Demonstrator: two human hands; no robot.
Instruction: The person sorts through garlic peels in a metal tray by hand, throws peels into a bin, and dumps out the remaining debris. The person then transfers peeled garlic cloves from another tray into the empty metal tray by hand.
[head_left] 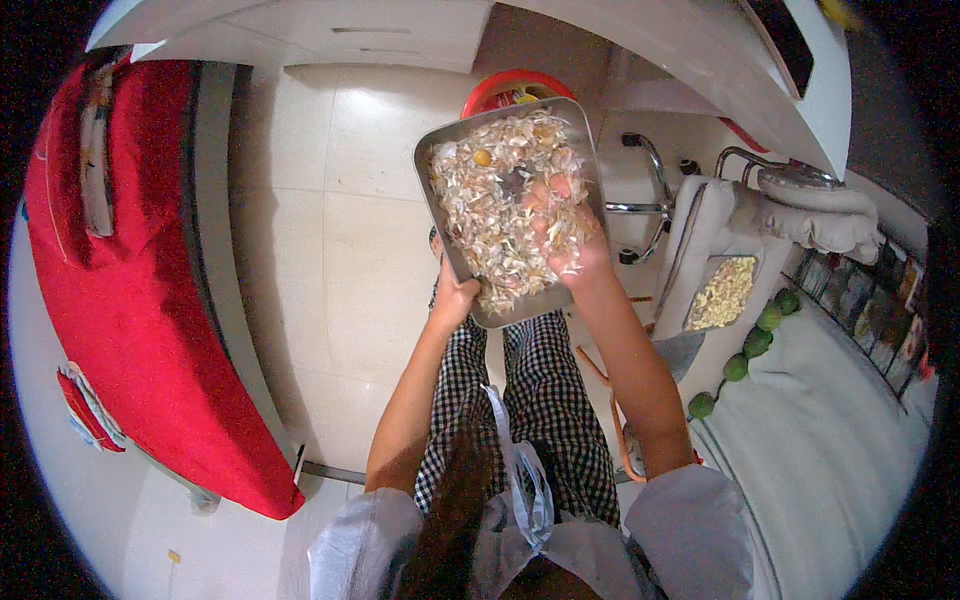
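Left hand (458, 298) clasping rectangular metal tray (535, 303), right hand (580, 248) loosely curled around papery flakes (470, 210)

Head-mounted as left unit of a fisheye pair. Aimed steeply down from above and behind left hand (458, 296) and right hand (568, 230). Near enough to frame both centrally; wide enough to reach red cloth (140, 300) left of them and floor (370, 260) below.
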